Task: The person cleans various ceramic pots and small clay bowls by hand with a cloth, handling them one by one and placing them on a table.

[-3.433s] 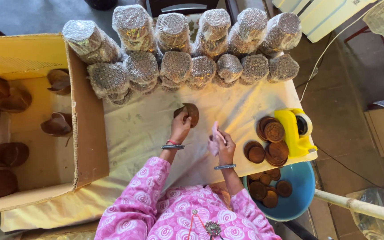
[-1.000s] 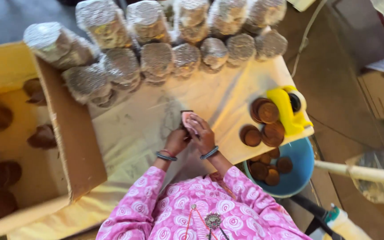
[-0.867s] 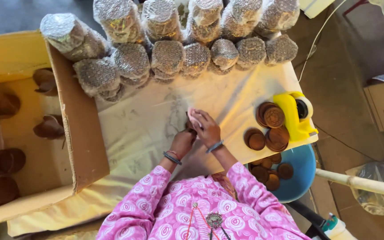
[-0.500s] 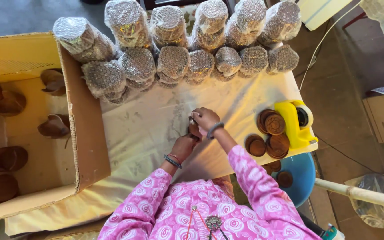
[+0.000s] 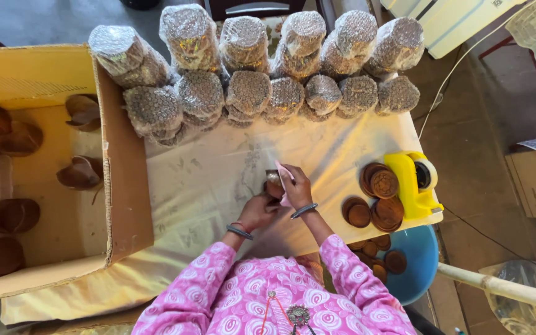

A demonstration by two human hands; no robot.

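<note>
Small brown round disc (image 5: 273, 184) sits between both hands near the middle of the counter (image 5: 206, 180), which is covered by a pale cream cloth. The left hand (image 5: 257, 211) is curled shut around the disc from below, and the right hand (image 5: 296, 186) grips it from the other side together with a thin pink sheet (image 5: 283, 172). The two hands touch each other.

Beyond them, along the far edge of the counter, lies a double row of bubble-wrapped cylindrical bundles (image 5: 249, 62). To the person's right, a loose pile of brown round discs (image 5: 376, 198) lies just beside a yellow tape dispenser (image 5: 410, 183). Lower right, partly under the counter edge, a blue plastic bowl (image 5: 420, 260) holds more brown discs. On the left stands an open cardboard box (image 5: 119, 186) with brown bowl-shaped pieces inside.
</note>
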